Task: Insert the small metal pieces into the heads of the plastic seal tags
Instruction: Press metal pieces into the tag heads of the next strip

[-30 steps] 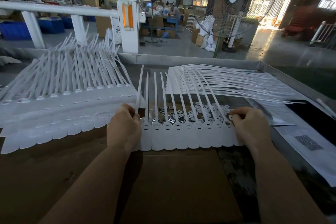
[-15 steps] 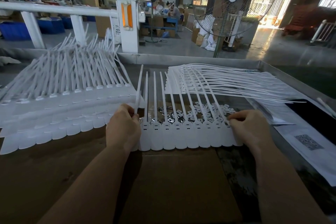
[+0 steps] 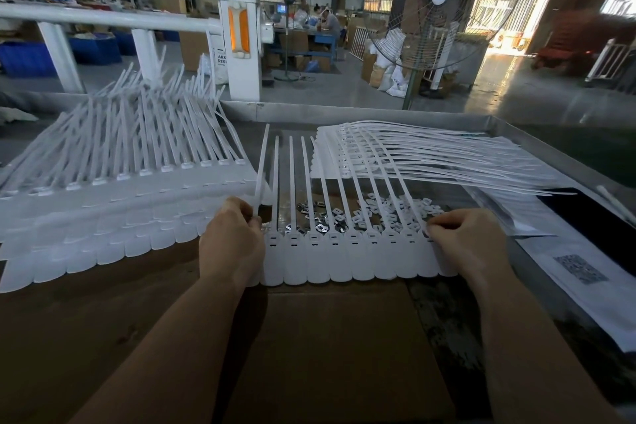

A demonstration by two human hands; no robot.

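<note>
Fingers of the left hand (image 3: 231,240) were curled and pinched on the strap of the leftmost tag in the strip of seal tags (image 3: 347,253), at the point where the strap met its head; that strap was seen lifted clear of its neighbours. Fingers of the right hand (image 3: 466,239) were bunched at the head of the rightmost tag; whether a metal piece was held between them could not be told, since the fingertips were hidden. The strip was laid flat across a cardboard sheet (image 3: 330,348), heads toward the person and straps pointing away. The loose metal pieces (image 3: 371,213) were scattered just behind the heads, under the straps. A pile of tag strips (image 3: 113,189) lay to the left, and a further stack (image 3: 413,155) behind on the right. The step in hand was judged to be insertion at the right end of the strip, steadied from the left. The next move would call for a fresh piece to be picked from the scatter and pressed squarely into the adjoining head.
</note>
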